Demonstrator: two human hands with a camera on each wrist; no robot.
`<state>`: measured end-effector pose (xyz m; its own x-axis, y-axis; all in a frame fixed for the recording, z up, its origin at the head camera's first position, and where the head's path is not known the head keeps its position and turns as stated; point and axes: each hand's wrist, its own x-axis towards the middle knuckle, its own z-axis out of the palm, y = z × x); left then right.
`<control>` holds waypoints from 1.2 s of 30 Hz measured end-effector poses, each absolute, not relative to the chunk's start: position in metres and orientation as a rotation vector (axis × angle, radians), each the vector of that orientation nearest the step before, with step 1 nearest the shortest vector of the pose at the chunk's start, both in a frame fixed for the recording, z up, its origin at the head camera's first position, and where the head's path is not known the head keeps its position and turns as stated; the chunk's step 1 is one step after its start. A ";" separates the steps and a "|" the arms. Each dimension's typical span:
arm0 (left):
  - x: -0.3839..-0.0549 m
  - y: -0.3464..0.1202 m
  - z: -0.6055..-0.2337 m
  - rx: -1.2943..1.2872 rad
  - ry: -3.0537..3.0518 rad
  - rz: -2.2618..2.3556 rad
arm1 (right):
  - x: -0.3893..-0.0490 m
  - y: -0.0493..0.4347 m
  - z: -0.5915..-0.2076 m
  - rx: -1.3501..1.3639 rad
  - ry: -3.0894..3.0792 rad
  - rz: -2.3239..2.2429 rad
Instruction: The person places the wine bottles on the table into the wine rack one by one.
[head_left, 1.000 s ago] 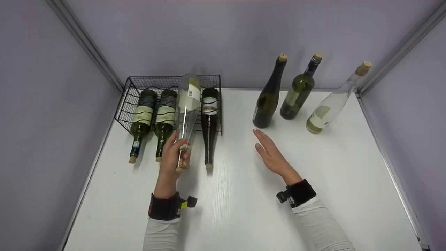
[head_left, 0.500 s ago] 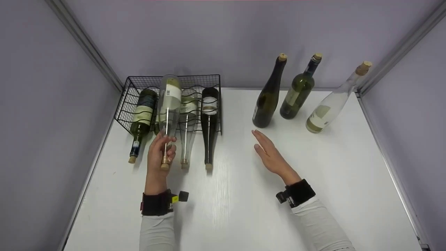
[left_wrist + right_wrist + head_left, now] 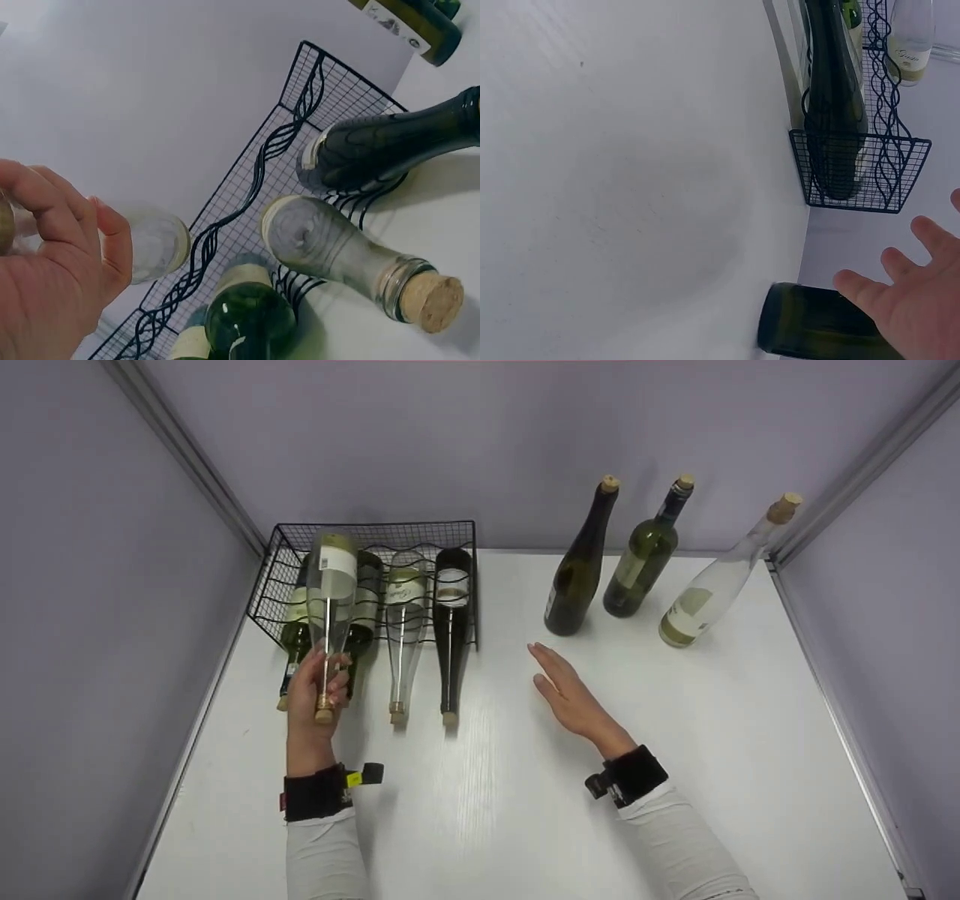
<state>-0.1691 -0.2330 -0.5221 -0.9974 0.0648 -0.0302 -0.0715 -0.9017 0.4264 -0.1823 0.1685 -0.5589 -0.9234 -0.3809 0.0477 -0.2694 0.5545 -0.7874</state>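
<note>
My left hand (image 3: pixel 311 690) grips a clear glass wine bottle (image 3: pixel 335 574) by its corked neck. The bottle's labelled base points away, over the left part of a black wire bottle rack (image 3: pixel 474 615). In the left wrist view, the bottle's base (image 3: pixel 161 244) shows beyond the curled fingers. Lying in the rack are two green bottles (image 3: pixel 365 607), a clear bottle (image 3: pixel 406 615) and a dark bottle (image 3: pixel 451 622). The held bottle partly covers the leftmost green one. My right hand (image 3: pixel 576 701) is held with straight fingers and holds nothing, in front of a standing dark bottle (image 3: pixel 576 585).
Right of that dark bottle stand a green bottle (image 3: pixel 641 566) and a clear bottle (image 3: pixel 705 604), both corked. The white tabletop (image 3: pixel 465 825) is bounded by pale panels (image 3: pixel 525 442) at the back and sides.
My left hand has carried the clear bottle leftward across the rack, uncovering the clear bottle lying there and then one green bottle. My right hand has shifted slightly left.
</note>
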 end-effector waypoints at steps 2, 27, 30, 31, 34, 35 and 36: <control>-0.171 -0.237 -0.524 -0.023 0.657 3.013 | -0.181 0.167 -0.559 -0.561 2.658 -1.304; -0.189 -0.285 -0.532 -0.146 0.611 3.057 | -0.177 0.156 -0.563 -0.632 2.642 -1.253; -0.191 -0.289 -0.532 -0.189 0.631 3.051 | -0.176 0.156 -0.563 -0.634 2.647 -1.242; -0.192 -0.291 -0.532 -0.207 0.639 3.051 | -0.176 0.155 -0.563 -0.636 2.648 -1.239; -0.193 -0.295 -0.531 -0.253 0.679 3.038 | -0.175 0.155 -0.562 -0.631 2.646 -1.228; -0.193 -0.296 -0.530 -0.267 0.695 3.031 | -0.175 0.155 -0.562 -0.629 2.643 -1.226; -0.194 -0.298 -0.530 -0.282 0.723 3.022 | -0.175 0.156 -0.562 -0.628 2.642 -1.224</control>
<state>-0.1936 -0.2978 -0.5295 -0.9834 -0.0210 -0.1801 -0.0628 -0.8923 0.4471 -0.1750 0.1555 -0.5620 -0.8983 -0.4384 0.0279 -0.3048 0.5763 -0.7583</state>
